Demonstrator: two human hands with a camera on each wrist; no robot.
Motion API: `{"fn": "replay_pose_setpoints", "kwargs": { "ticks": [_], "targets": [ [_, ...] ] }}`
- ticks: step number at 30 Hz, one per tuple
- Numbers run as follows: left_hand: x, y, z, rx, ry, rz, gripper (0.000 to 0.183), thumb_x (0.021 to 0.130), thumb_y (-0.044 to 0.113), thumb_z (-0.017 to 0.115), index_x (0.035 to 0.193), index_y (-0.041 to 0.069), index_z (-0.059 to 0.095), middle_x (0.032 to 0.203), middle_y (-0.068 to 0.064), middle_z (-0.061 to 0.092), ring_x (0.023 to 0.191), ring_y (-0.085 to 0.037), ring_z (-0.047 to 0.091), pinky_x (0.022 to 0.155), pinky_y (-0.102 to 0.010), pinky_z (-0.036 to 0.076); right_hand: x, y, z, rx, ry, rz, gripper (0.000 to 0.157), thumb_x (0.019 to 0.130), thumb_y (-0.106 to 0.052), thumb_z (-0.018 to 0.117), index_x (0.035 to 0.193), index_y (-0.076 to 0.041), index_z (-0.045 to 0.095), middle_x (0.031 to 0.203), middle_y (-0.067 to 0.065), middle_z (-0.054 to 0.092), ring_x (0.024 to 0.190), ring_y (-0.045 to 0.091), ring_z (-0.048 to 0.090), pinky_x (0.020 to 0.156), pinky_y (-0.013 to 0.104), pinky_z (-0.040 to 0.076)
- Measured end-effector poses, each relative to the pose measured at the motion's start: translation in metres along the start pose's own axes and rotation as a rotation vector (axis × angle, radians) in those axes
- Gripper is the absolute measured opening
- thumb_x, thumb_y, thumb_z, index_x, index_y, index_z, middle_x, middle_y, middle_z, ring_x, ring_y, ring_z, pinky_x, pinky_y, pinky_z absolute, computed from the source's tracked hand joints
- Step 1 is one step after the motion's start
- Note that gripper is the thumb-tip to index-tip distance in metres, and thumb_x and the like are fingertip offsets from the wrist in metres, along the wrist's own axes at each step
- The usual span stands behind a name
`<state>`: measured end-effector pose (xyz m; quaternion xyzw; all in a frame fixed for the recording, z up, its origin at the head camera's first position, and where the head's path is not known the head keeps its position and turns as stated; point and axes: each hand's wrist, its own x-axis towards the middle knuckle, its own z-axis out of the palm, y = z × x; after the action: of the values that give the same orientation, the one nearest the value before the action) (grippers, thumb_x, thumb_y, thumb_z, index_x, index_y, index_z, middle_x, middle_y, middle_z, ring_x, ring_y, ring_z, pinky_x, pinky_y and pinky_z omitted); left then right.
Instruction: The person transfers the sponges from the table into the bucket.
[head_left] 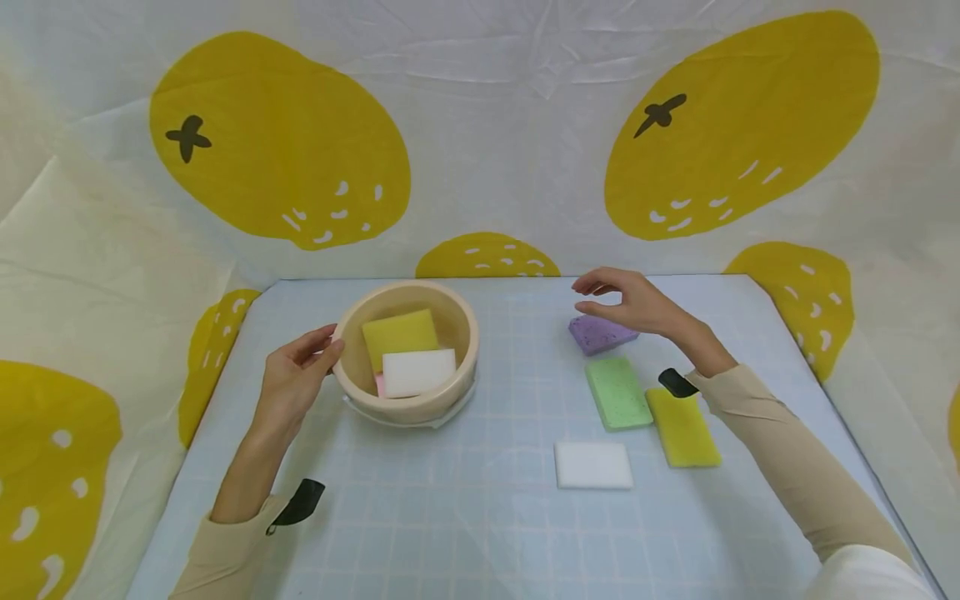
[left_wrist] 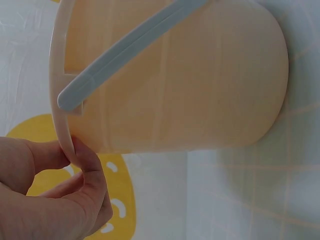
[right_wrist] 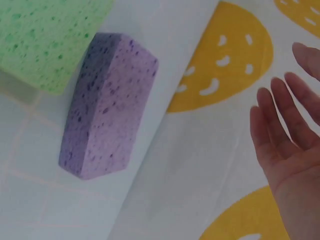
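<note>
My left hand (head_left: 296,371) pinches the rim of a cream bucket (head_left: 472,354) between thumb and fingers, as the left wrist view shows close up. The bucket's pale grey handle (left_wrist: 130,52) hangs down along its side. Inside the bucket lie a yellow sponge (head_left: 401,333), a white sponge (head_left: 418,372) and a bit of something pink (head_left: 380,385), mostly hidden. Over at the right, my right hand (head_left: 630,302) hovers above a purple sponge (head_left: 600,335), holding nothing, its fingers loosely bent and apart from the thumb. In the right wrist view the purple sponge (right_wrist: 112,107) sits away from the fingers.
In front of the purple sponge a green sponge (head_left: 618,393) lies flat, with a yellow sponge (head_left: 684,429) close to its right. Nearer me is a white sponge (head_left: 593,465). A light blue checked cloth (head_left: 450,517) covers the table, and a lemon-print curtain (head_left: 502,125) hangs behind it.
</note>
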<state>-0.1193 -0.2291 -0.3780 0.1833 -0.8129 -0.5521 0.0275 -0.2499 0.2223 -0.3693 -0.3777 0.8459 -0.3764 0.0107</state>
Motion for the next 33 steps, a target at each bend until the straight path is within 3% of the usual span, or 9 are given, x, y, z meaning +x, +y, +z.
{"fn": "replay_pose_setpoints", "kwargs": {
  "ticks": [3,10,16,25,33],
  "targets": [
    [-0.001,0.000,-0.001,0.002,0.004,-0.001,0.054,0.089,0.041,0.062,0.136,0.014,0.053,0.126,-0.007,0.055,0.097,-0.012,0.059,0.079,-0.012,0.050,-0.006,0.005,-0.004,-0.006,-0.002,0.061,0.032,0.083,-0.001,0.070,0.113,0.002,0.061,0.111,0.016,0.062,0.103,0.033,0.057,0.093,0.054,0.044],
    [-0.002,-0.001,-0.001,0.000,0.002,-0.004,0.055,0.089,0.042,0.062,0.136,0.015,0.053,0.125,-0.007,0.055,0.096,-0.013,0.058,0.078,-0.011,0.050,-0.020,0.064,-0.001,-0.051,-0.004,0.139,0.037,0.084,-0.013,0.073,0.118,-0.003,0.061,0.116,0.010,0.061,0.108,0.028,0.056,0.096,0.050,0.044],
    [-0.001,-0.002,0.001,-0.006,0.006,-0.010,0.054,0.089,0.041,0.063,0.135,0.015,0.054,0.125,-0.006,0.055,0.096,-0.014,0.057,0.078,-0.011,0.050,-0.027,0.091,0.001,-0.018,-0.027,0.195,0.040,0.085,-0.019,0.073,0.120,-0.004,0.060,0.119,0.014,0.060,0.114,0.035,0.052,0.098,0.051,0.041],
    [0.001,-0.002,0.002,-0.027,0.007,0.001,0.053,0.089,0.039,0.063,0.135,0.014,0.054,0.124,-0.007,0.055,0.096,-0.014,0.057,0.078,-0.011,0.050,-0.030,0.113,0.006,-0.044,-0.093,0.248,0.046,0.084,-0.019,0.074,0.123,-0.001,0.058,0.125,0.017,0.055,0.120,0.037,0.044,0.100,0.057,0.033],
    [0.001,-0.003,0.002,-0.049,0.006,0.009,0.053,0.089,0.037,0.064,0.135,0.012,0.054,0.122,-0.007,0.055,0.094,-0.012,0.058,0.078,-0.012,0.051,-0.029,0.123,0.011,-0.071,-0.212,0.282,0.049,0.090,-0.026,0.067,0.130,-0.001,0.052,0.132,0.019,0.050,0.122,0.036,0.042,0.105,0.057,0.030]
  ]
}}
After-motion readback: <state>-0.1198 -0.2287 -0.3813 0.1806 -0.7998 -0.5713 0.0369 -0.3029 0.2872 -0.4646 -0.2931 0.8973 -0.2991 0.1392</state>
